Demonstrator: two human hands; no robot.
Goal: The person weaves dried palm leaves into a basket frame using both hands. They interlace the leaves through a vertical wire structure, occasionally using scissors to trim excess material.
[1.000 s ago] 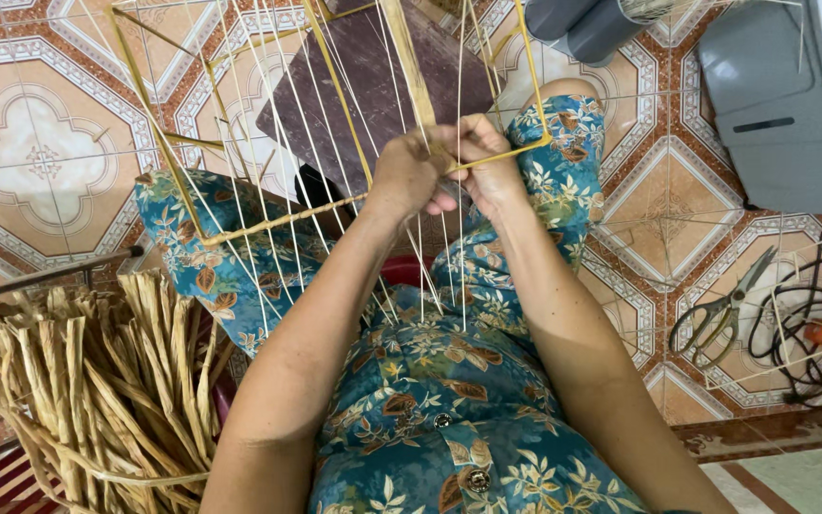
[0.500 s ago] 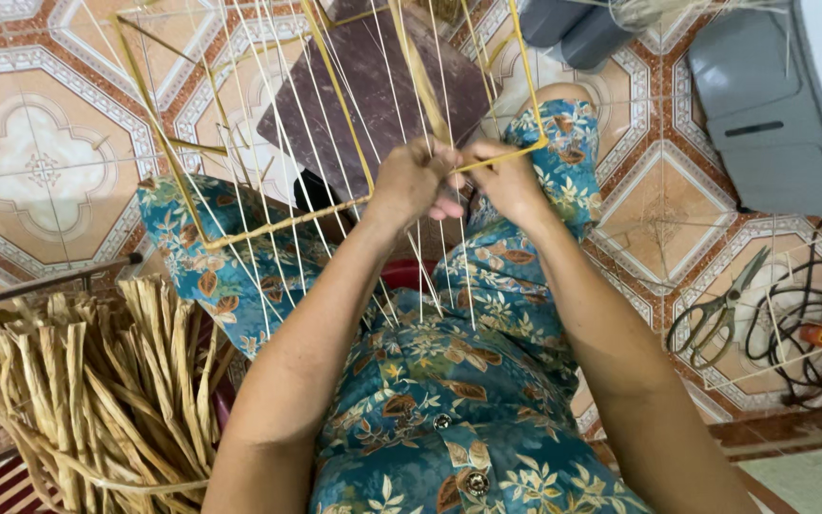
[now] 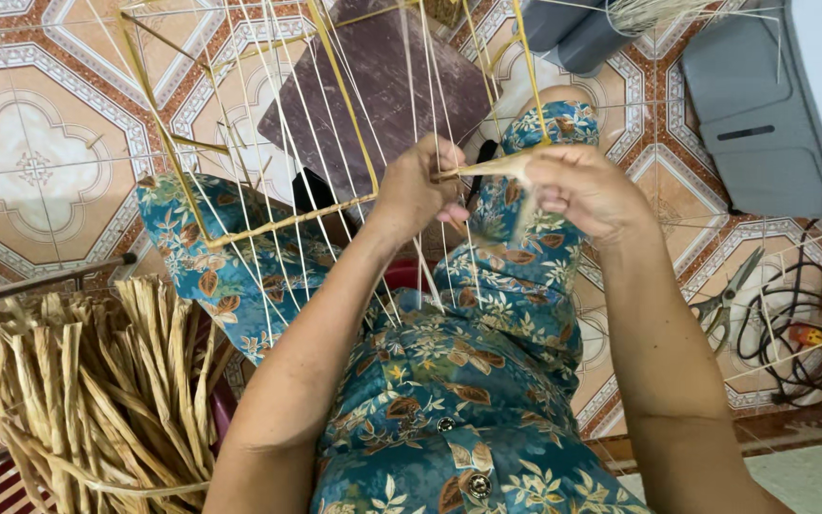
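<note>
At the far left a bundle of dried straw strips [image 3: 78, 400] lay tied beside the person's knee, in the same place as half a second before. Next to it the wire frame [image 3: 278, 221], strung with thin pale strands, leaned over the lap; it sat slightly lower and nearer in view than earlier. The left hand [image 3: 420, 186] was closed, its fingertips pinching the end of a flat straw strip [image 3: 492, 168] among the strands. The right hand [image 3: 582, 190], which had been pressed against the left a moment ago, had drawn apart to the right, fingers curled around the strip's other end, so the strip now stretched level between the two hands, in front of the frame.

The floor was patterned tile [image 3: 30, 162] in orange, white and grey. A dark brown board [image 3: 382, 86] lay on it behind the frame. To the right, scissors [image 3: 730, 300] lay by a coil of black cable [image 3: 792, 343], and a grey case [image 3: 763, 124] stood beyond.
</note>
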